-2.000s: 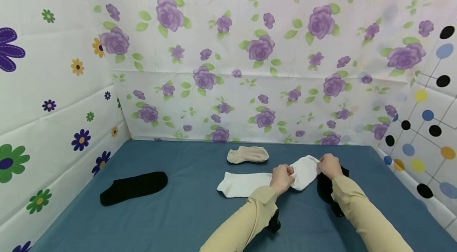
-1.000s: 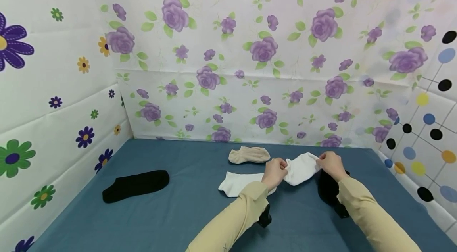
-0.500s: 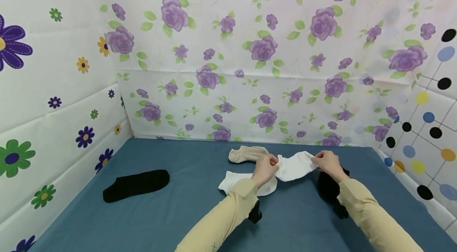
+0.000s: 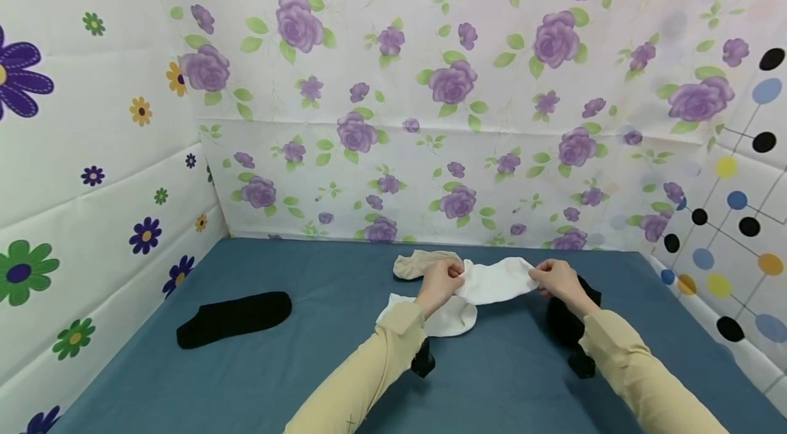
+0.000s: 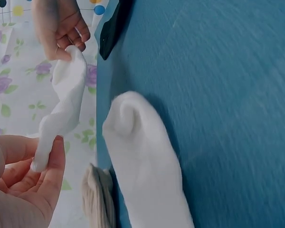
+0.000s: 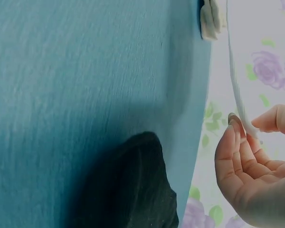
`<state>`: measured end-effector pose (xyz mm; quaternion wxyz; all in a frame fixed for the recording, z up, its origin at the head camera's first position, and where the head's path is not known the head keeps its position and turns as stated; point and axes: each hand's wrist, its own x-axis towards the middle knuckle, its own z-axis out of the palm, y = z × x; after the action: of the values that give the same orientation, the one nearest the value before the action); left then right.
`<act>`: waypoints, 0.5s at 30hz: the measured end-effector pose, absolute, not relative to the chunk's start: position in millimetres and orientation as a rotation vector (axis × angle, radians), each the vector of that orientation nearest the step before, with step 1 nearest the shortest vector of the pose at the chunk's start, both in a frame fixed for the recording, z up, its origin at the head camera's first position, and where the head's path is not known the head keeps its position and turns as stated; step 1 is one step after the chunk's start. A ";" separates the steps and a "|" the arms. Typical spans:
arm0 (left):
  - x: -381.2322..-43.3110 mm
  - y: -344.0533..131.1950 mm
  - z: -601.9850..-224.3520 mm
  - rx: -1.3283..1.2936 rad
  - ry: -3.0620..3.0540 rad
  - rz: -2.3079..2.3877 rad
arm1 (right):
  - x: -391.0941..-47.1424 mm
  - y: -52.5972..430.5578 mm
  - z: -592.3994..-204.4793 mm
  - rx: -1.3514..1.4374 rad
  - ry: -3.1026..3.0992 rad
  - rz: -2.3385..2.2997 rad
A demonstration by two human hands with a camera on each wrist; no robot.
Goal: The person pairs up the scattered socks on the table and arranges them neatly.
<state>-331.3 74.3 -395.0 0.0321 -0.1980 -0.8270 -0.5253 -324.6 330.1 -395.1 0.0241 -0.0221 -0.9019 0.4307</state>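
Note:
A white sock [image 4: 496,281] is stretched between my two hands above the table. My left hand [image 4: 439,285] pinches its cuff end between thumb and fingers, seen close up in the left wrist view. At the other end, my right hand [image 4: 556,279] pinches the sock between thumb and fingertips. A second white sock [image 4: 451,318] lies flat on the table, partly hidden behind my left hand and sleeve. Just behind the held sock is a beige sock [image 4: 410,266]. Under my right wrist lies a black sock [image 6: 142,185], partly covered in the head view.
Another black sock [image 4: 235,320] lies on the left part of the blue-covered table [image 4: 320,372]. A flower-print sheet [image 4: 393,160] hangs behind the table. Patterned sheets also stand at the left and right sides.
The held white sock has been lifted and moved left, away from over the second white sock's right end. My left hand has moved left and back; my right hand shifted slightly left.

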 end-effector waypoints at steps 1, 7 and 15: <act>-331.7 72.3 -394.9 -0.613 -2.547 -1.619 | -324.1 329.1 -395.1 -0.064 -2.789 1.344; -332.5 58.1 -393.0 -0.636 -2.545 -1.573 | -320.3 319.9 -394.0 -0.065 -2.777 1.421; -332.8 37.1 -382.6 -0.717 -2.564 -1.535 | -319.5 301.3 -387.9 -0.036 -2.786 1.499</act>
<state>-332.8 37.1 -382.6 0.0342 -0.2331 -0.8338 -0.4992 -319.5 301.3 -387.9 -0.0112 -0.0114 -0.8806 0.4736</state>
